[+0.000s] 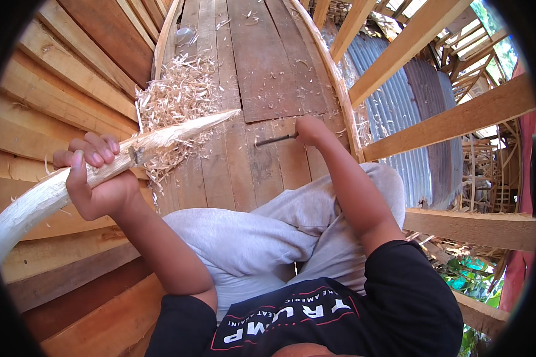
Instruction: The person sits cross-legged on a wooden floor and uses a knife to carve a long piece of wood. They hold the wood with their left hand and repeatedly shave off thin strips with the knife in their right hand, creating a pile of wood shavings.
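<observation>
A long pale wooden pole (110, 168), stripped of bark and cut to a sharp point, slants up from the left edge toward the middle. My left hand (104, 178) is wrapped round it below a dark knot, with the fingers over the top. Clear of the pole's tip, to its right, my right hand (311, 130) is closed in a fist on a knife. The dark, narrow blade of the knife (275, 140) points left over the floorboards; its handle is hidden in my fist.
Curled wood shavings (178, 89) are heaped on the plank floor (235, 157) by the left board wall (59, 77). A clear cup-like container (186, 37) lies beyond them. On the right are wooden railing bars (452, 116) and corrugated metal sheets (393, 101). My legs are crossed on the floor.
</observation>
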The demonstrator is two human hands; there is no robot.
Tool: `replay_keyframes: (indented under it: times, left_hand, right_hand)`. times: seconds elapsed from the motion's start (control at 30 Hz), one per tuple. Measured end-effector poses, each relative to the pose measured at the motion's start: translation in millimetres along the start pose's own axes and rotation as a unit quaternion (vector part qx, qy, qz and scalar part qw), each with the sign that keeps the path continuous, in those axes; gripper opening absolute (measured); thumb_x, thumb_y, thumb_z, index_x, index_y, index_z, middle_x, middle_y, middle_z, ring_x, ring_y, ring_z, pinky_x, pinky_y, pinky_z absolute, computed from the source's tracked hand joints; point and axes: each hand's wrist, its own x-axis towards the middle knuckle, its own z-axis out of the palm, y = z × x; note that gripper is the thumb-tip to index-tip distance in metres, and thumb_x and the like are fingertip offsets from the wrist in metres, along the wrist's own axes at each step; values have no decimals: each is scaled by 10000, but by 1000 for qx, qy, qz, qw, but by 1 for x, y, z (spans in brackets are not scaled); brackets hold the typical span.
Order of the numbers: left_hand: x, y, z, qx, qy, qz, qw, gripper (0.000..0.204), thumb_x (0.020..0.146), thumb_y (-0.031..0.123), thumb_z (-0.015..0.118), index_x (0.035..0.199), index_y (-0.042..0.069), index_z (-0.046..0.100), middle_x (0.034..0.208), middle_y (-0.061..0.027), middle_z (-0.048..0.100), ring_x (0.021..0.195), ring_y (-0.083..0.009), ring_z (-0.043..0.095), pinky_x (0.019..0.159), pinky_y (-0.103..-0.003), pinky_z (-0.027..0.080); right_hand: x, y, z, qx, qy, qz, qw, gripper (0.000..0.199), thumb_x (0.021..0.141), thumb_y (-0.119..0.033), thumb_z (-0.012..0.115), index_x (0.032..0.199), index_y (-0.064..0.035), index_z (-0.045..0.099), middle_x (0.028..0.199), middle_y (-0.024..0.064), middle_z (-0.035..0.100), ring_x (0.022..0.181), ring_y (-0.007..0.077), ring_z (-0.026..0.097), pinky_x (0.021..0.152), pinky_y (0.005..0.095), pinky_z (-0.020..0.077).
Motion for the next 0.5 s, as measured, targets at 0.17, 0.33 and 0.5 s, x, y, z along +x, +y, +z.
replay_keyframes:
  times: [0.17, 0.33, 0.5]
  left_hand:
    - [3, 4, -8, 2, 11, 6, 1000, 111, 785, 143, 499, 727, 131, 405, 595, -18, 395, 544, -129, 394, 569, -295, 381]
    - [5, 1, -6, -3, 32, 2, 999, 117, 778, 145, 509, 733, 131, 401, 590, -16, 384, 537, -127, 388, 562, -294, 373]
    - [6, 6, -11, -3, 43, -3, 999, 113, 772, 151, 515, 749, 133, 406, 588, -14, 380, 531, -123, 376, 555, -292, 361]
  right_hand:
    - [-12, -1, -22, 135, -65, -36, 988, 166, 752, -138, 728, 904, -72, 731, 849, 172, 682, 790, 328, 653, 700, 412, 502]
    - [-3, -5, -7, -6, 113, -18, 993, 126, 810, -154, 677, 891, -68, 721, 795, 177, 676, 768, 330, 661, 688, 435, 503]
    - [-3, -20, -28, 265, 239, 122, 926, 173, 844, -134, 626, 917, 22, 631, 785, 230, 655, 841, 353, 656, 755, 451, 505]
